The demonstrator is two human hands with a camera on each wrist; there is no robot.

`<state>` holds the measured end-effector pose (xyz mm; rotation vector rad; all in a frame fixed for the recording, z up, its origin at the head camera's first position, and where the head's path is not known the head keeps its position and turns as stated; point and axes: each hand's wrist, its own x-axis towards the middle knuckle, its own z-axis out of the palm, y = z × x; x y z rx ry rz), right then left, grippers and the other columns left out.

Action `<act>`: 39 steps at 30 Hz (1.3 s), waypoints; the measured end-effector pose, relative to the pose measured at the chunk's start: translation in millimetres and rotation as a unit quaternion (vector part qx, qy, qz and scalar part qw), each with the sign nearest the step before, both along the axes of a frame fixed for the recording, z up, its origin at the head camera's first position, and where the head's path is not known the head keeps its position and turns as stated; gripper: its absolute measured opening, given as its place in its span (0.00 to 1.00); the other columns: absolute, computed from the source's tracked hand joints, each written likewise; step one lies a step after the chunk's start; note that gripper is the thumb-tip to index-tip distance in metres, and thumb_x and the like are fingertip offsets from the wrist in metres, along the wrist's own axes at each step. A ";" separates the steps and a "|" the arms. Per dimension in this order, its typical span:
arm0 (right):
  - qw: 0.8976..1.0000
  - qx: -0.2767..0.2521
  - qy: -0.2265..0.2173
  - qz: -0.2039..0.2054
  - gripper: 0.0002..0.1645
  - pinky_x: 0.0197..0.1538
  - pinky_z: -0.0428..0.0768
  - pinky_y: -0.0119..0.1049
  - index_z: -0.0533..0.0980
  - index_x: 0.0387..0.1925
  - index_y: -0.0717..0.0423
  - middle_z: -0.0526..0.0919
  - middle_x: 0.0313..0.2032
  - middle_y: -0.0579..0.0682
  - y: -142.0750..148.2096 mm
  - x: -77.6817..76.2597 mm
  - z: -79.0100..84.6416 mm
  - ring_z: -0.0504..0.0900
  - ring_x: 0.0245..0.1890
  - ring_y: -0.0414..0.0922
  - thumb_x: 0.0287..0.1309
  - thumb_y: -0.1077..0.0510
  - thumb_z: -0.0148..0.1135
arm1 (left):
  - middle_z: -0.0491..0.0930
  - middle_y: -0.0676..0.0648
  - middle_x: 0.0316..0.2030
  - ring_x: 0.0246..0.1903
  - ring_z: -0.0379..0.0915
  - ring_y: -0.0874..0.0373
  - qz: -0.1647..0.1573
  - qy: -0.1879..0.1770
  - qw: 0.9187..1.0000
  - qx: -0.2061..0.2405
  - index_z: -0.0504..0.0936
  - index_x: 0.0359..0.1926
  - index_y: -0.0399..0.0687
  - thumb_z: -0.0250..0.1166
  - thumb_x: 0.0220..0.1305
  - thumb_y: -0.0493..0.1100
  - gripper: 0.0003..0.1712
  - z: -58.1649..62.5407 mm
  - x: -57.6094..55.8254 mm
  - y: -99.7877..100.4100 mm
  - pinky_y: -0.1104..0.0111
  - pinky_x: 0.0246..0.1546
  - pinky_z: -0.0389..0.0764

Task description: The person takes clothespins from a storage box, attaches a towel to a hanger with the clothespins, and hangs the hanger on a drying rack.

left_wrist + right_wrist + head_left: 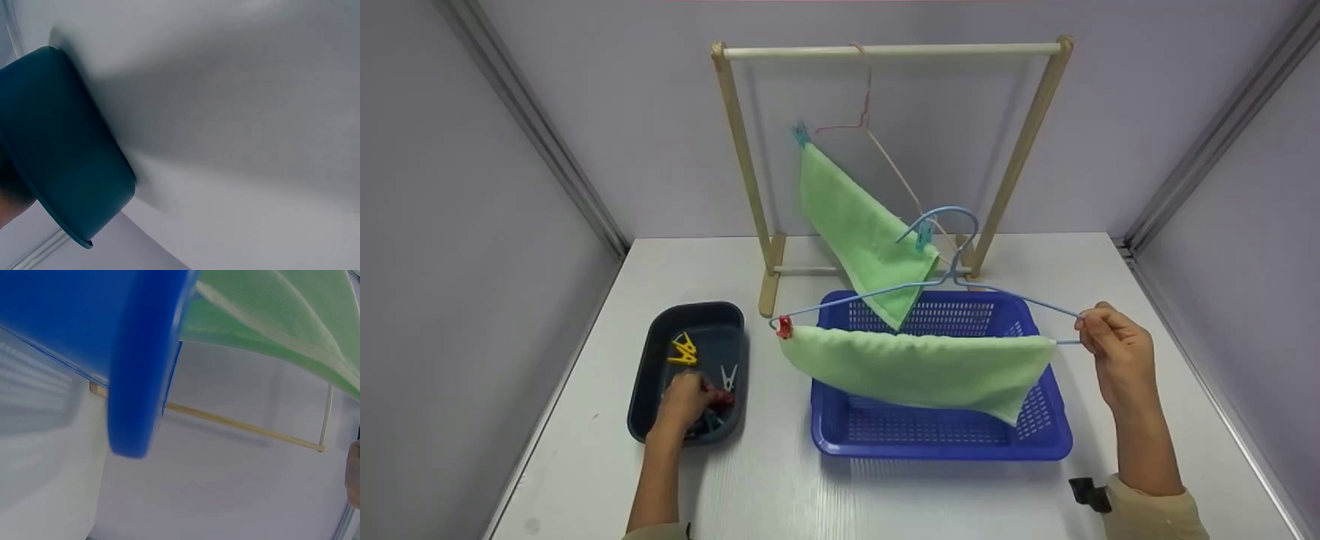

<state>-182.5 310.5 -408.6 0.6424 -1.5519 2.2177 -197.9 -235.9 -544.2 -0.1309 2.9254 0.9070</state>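
Though thin, 1 blue hanger (952, 274), probably metal

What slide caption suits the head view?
Right hand holds a blue hanger with green cloth; left hand reaches into dark clothespin tray.

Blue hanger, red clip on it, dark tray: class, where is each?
Blue hanger (954, 271): head view, its neck.
Red clip (784, 327): head view, its body.
Dark tray (64, 146): left wrist view, its outer wall.

Clips (684, 350) lie in the tray (705, 313), left of the basket (937, 451).
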 end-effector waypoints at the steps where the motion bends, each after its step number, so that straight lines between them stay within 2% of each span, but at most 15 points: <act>1: 1.000 0.000 0.000 0.000 0.11 0.24 0.53 0.32 0.66 0.27 0.85 0.66 0.20 0.53 0.0 0.0 0.0 0.53 0.19 0.45 0.62 0.75 0.45 | 0.72 0.45 0.26 0.30 0.69 0.50 0.002 -0.001 1.000 -0.001 0.76 0.25 0.37 0.67 0.53 0.35 0.08 0.2 0.4 0.3 0.56 0.31 0.73; 4: 1.000 -0.001 0.000 0.000 0.11 0.24 0.53 0.32 0.67 0.27 0.85 0.66 0.20 0.53 -0.1 0.2 0.0 0.53 0.19 0.45 0.62 0.75 0.45 | 0.71 0.44 0.26 0.30 0.68 0.50 0.005 -0.004 1.000 0.001 0.75 0.24 0.37 0.66 0.54 0.36 0.09 0.8 0.8 0.9 0.56 0.30 0.72; 8: 1.000 -0.004 -0.003 0.000 0.11 0.24 0.53 0.31 0.67 0.27 0.84 0.67 0.20 0.53 -0.2 0.5 0.2 0.53 0.19 0.45 0.62 0.75 0.45 | 0.72 0.47 0.23 0.24 0.69 0.54 0.008 -0.005 1.000 0.021 0.73 0.26 0.38 0.64 0.56 0.33 0.07 0.8 0.0 1.3 0.60 0.25 0.72; 11: 1.000 -0.006 -0.006 0.000 0.11 0.23 0.54 0.31 0.68 0.27 0.83 0.66 0.20 0.53 0.1 0.7 0.2 0.53 0.19 0.45 0.62 0.75 0.45 | 0.73 0.47 0.23 0.23 0.69 0.55 0.006 -0.003 0.999 0.031 0.73 0.28 0.38 0.63 0.56 0.32 0.05 0.0 -0.6 1.5 0.61 0.24 0.72; 14: 1.000 -0.006 -0.004 0.002 0.11 0.23 0.54 0.31 0.68 0.27 0.84 0.66 0.20 0.53 0.3 0.3 0.0 0.53 0.19 0.45 0.62 0.75 0.45 | 0.74 0.46 0.25 0.25 0.70 0.54 0.005 0.000 0.999 0.038 0.73 0.32 0.36 0.63 0.57 0.32 0.06 -0.7 -0.5 1.2 0.61 0.26 0.73; 19: 1.000 -0.005 0.003 0.004 0.11 0.23 0.52 0.31 0.66 0.27 0.86 0.66 0.20 0.53 0.7 -0.3 0.1 0.53 0.19 0.45 0.62 0.75 0.45 | 0.75 0.42 0.31 0.30 0.72 0.52 0.004 0.003 0.998 0.069 0.71 0.42 0.32 0.63 0.57 0.33 0.13 1.2 0.3 0.7 0.58 0.30 0.74; 25: 1.000 -0.009 0.000 0.005 0.11 0.23 0.52 0.31 0.67 0.27 0.85 0.67 0.21 0.54 0.5 0.0 -0.1 0.54 0.19 0.45 0.61 0.76 0.45 | 0.75 0.36 0.36 0.37 0.73 0.46 0.026 0.031 0.993 0.113 0.70 0.46 0.29 0.63 0.56 0.32 0.18 3.2 -0.7 1.4 0.55 0.37 0.75; 29: 1.000 -0.010 -0.003 0.004 0.11 0.23 0.52 0.31 0.68 0.27 0.85 0.67 0.20 0.54 0.1 0.1 0.2 0.53 0.19 0.45 0.62 0.76 0.45 | 0.75 0.34 0.38 0.40 0.72 0.44 0.056 0.047 0.987 0.144 0.71 0.45 0.28 0.63 0.56 0.32 0.17 4.7 -2.0 1.5 0.54 0.42 0.73; 32: 1.000 -0.008 -0.003 0.003 0.11 0.23 0.52 0.31 0.68 0.27 0.85 0.67 0.20 0.53 0.0 0.0 0.4 0.53 0.19 0.45 0.62 0.75 0.45 | 0.75 0.34 0.41 0.43 0.72 0.44 0.077 0.051 0.979 0.180 0.72 0.47 0.29 0.64 0.56 0.34 0.19 7.5 -2.4 0.6 0.56 0.44 0.73; 36: 1.000 -0.011 -0.004 0.004 0.11 0.23 0.53 0.31 0.68 0.27 0.84 0.67 0.20 0.53 0.0 -0.3 0.6 0.54 0.19 0.44 0.62 0.76 0.44 | 0.75 0.35 0.45 0.46 0.71 0.46 0.099 0.057 0.968 0.225 0.72 0.50 0.32 0.65 0.58 0.40 0.22 13.4 -1.8 -1.3 0.65 0.45 0.73; 39: 1.000 -0.013 -0.006 0.004 0.10 0.23 0.54 0.30 0.69 0.28 0.84 0.69 0.21 0.54 0.0 -0.4 0.6 0.54 0.19 0.44 0.61 0.76 0.44 | 0.74 0.38 0.47 0.47 0.71 0.49 0.116 0.070 0.956 0.261 0.73 0.52 0.35 0.65 0.58 0.45 0.25 18.6 -0.7 -2.2 0.73 0.42 0.71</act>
